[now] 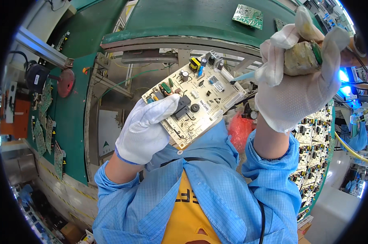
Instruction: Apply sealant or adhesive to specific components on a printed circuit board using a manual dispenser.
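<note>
A cream circuit board [200, 97] is held up tilted in front of my chest. My white-gloved left hand [145, 126] grips its left edge, the thumb on top beside a black relay and the fingers hidden beneath. On the board stand capacitors, a yellow-and-black transformer and a row of white connectors. My right hand [295, 81], also gloved, is raised at the upper right, closed around a tool with a worn, tape-wrapped grip [301, 59]. A pale blue shaft [245, 76] shows from that hand, its dark tip at the board's upper right edge; whether it touches cannot be told.
Beyond the board runs a green conveyor [172, 18] with a metal edge, carrying another circuit board [248, 16]. Several boards stand along the green bench [72, 134] at left. Many populated boards [310, 150] lie at right. A red plastic bag [237, 131] hangs behind my right forearm.
</note>
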`<state>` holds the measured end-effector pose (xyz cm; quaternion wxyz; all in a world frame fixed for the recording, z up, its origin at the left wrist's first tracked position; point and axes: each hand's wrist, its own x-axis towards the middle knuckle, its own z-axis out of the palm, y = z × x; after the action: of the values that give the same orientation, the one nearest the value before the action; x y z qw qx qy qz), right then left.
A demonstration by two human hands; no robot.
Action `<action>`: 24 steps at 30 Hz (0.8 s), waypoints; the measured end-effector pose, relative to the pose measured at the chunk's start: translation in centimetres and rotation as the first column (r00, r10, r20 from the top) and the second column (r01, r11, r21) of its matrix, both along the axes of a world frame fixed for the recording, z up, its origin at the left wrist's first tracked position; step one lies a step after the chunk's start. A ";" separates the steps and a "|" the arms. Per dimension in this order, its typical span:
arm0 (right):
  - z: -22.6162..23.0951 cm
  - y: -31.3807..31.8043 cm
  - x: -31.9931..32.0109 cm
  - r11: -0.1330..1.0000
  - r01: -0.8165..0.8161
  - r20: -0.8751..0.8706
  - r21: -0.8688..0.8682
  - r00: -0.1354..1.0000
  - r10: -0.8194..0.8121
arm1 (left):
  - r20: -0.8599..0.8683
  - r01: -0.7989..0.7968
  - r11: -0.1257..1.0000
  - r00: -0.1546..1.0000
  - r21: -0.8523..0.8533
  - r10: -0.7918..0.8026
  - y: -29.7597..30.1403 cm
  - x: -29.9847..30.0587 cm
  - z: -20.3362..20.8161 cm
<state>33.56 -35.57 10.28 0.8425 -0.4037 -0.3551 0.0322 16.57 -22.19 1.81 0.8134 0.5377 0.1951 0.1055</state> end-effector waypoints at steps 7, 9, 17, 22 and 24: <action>-0.3 -0.1 1.1 0.993 -0.043 0.309 -0.111 0.948 0.076 | 0.075 0.008 0.977 0.997 -0.213 0.008 0.2 -0.3 0.2; -0.5 -0.2 1.4 0.993 -0.060 0.253 -0.100 0.964 0.084 | 0.040 0.014 1.000 0.999 0.027 -0.015 0.1 -0.4 0.2; -1.4 1.3 2.5 0.980 -0.198 0.036 -0.007 0.980 0.198 | -0.005 -0.083 0.899 0.996 -0.430 0.090 0.9 0.3 0.7; -0.3 1.4 0.9 0.940 -0.251 -0.067 0.231 0.960 0.273 | 0.161 -0.143 0.951 0.982 0.276 0.101 7.2 1.1 -0.7; -0.8 1.0 2.0 0.929 -0.247 -0.106 0.276 0.953 0.285 | 0.268 -0.044 0.927 0.951 -0.373 0.153 11.4 3.9 1.1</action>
<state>35.59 -34.61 9.51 0.8994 -0.2345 -0.3458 0.1287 20.50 -10.78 2.94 0.9119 0.3464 0.1157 0.1871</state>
